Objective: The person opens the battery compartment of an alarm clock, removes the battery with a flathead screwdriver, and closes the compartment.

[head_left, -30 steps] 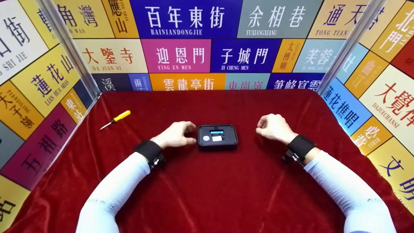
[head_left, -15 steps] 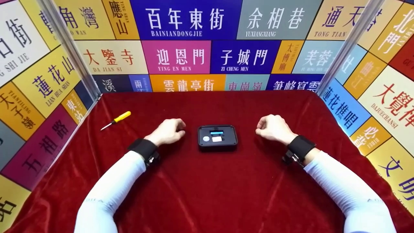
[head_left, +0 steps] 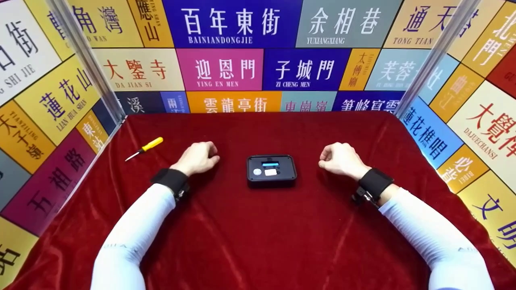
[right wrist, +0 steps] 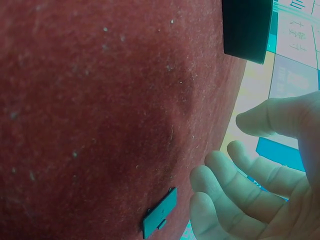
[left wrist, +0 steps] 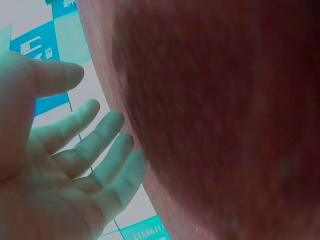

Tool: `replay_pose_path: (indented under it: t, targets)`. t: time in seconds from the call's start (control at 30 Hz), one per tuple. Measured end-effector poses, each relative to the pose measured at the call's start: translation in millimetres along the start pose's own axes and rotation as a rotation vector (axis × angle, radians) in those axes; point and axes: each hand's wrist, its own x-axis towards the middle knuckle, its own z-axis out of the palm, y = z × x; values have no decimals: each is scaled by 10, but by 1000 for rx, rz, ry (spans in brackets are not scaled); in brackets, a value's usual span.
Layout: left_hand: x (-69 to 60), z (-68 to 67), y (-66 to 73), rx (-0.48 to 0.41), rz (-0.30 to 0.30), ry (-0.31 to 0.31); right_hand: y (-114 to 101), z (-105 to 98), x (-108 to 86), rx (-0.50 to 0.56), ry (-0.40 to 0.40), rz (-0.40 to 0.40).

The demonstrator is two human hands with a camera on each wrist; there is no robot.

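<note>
Left grip (head_left: 197,158) relaxed, empty; right grip (head_left: 342,160) likewise, where a careless sweep could knock away the small panel (right wrist: 160,212) nearby

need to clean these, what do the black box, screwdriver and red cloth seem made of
The black box is probably matte hard plastic: dull, even surface, rounded corners. The screwdriver seems part smooth plastic, its handle mostly yellow, part metal, its shaft thin and silvery. The red cloth looks like velvet, given its soft folds and streaky sheen.
</note>
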Motion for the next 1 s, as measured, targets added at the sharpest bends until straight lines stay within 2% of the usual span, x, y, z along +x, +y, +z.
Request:
replay_pose_path:
  t: [0.27,0.5,0.67,1.0]
  targets:
    - [55,-124,-194,81,-15,29,10,3,-4,0,4,3]
    - [79,-233,-452,38,-118,57,14,11,-1,0,3,-12]
    - [74,-297,-564,17,-178,68,21,0,1,0,0,-19]
    - [90,-449,-698,155,-199,63,29,-1,-14,5,4,-17]
